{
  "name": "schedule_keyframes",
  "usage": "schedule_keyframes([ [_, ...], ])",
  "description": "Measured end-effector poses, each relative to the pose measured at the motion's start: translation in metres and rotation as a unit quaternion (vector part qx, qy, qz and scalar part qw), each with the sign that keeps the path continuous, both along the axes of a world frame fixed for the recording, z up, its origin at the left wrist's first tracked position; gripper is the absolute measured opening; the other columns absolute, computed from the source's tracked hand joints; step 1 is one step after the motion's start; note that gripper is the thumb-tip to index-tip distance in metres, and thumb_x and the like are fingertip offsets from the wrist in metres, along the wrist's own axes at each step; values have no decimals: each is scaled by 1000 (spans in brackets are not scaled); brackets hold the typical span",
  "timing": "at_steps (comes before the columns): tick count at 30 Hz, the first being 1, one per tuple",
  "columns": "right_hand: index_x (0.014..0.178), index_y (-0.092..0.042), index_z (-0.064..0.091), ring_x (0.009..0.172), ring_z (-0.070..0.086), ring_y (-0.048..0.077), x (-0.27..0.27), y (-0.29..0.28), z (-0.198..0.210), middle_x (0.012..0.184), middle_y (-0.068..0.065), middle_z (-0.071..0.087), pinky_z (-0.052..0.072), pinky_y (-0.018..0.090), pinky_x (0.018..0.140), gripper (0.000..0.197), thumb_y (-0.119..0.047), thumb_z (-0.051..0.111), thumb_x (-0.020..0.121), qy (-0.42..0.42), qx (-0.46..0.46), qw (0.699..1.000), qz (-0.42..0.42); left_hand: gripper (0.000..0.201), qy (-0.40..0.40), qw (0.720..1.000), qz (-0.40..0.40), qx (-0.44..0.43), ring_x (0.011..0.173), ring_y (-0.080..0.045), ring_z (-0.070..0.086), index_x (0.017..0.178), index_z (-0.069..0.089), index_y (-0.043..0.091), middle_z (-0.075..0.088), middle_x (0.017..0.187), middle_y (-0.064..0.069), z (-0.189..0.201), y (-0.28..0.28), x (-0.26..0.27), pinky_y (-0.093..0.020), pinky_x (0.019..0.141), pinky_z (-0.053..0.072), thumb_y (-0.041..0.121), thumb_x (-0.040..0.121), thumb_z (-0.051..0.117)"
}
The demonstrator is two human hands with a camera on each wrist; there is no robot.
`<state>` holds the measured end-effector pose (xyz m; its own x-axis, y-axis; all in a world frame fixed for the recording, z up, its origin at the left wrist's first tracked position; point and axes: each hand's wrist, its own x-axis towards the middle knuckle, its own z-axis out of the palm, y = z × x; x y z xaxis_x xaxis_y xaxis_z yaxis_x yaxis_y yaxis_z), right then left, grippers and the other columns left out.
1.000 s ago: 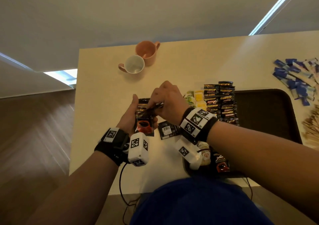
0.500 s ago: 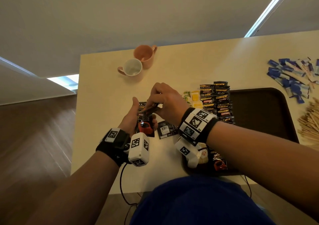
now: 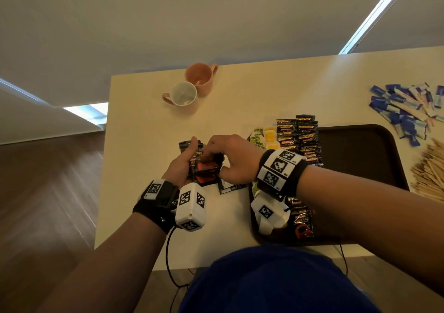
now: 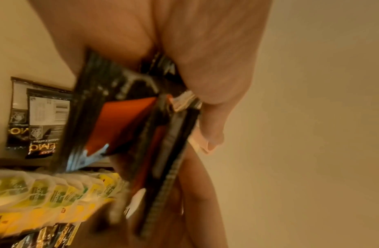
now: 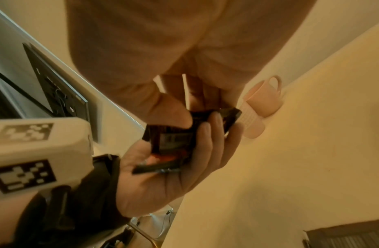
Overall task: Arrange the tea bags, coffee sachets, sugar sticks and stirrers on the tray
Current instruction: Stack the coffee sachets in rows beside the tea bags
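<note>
Since a second ago the right hand (image 3: 234, 161) has curled lower over the stack of coffee sachets (image 3: 207, 168) that the left hand (image 3: 185, 161) clamps upright at centre frame, just left of the tray (image 3: 360, 144). The right grip pinches the top of one sachet, apparently adding it to the bundle. One loose sachet (image 3: 228, 186) lies on the worktop (image 3: 144, 144) below. The sugar sticks (image 3: 406, 111) and stirrers (image 3: 427, 168) at the right edge have not moved, so much of the arranging remains.
</note>
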<state>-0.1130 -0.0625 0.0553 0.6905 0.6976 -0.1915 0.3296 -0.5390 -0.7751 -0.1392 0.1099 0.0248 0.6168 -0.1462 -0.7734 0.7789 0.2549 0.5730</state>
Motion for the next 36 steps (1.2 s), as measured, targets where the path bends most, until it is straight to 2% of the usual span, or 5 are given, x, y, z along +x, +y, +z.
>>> schedule_keyframes([
  [4, 106, -19, 77, 103, 61, 20, 2, -1, 11, 117, 2, 67, 48, 31, 89, 55, -45, 50, 66, 28, 5, 1000, -3, 44, -20, 999, 10, -37, 79, -25, 72, 102, 72, 12, 73, 91, -12, 1, 2, -4, -34, 70, 60, 49, 87, 53],
  [12, 89, -21, 74, 99, 67, 12, 3, -5, -2, 94, -5, 73, 52, 32, 88, 15, -13, 76, 77, 57, 63, 992, -97, 52, -48, 994, 22, -91, 75, -21, 74, 140, 43, -5, 74, 89, -11, 9, 3, -4, -31, 62, 59, 3, 89, 51],
  [19, 157, -10, 1, 149, 15, 24, 9, 11, -7, 162, 12, 16, 14, 35, 123, 146, -56, 91, 50, -79, -107, 989, 60, 13, -49, 999, -17, 17, 56, -19, 71, 101, 60, 2, 70, 74, -13, 13, -4, 6, -26, 47, 55, -3, 96, 50],
  [25, 157, -8, 4, 122, 49, 27, 18, 15, -8, 137, 12, 51, 39, 39, 107, 133, -50, 88, 62, -111, -93, 989, 21, 21, -33, 998, -46, -1, 88, -28, 72, 102, 65, 11, 71, 91, -13, 8, -6, 6, -48, 78, 59, 10, 82, 70],
  [36, 157, -16, 15, 139, 36, 23, 31, -6, -16, 154, 8, 39, 32, 36, 115, 106, -25, 83, 76, 16, -186, 982, -13, 24, -19, 999, 28, 10, 64, -18, 65, 109, 62, 9, 64, 78, -7, -4, 3, 5, -33, 60, 59, -7, 93, 54],
])
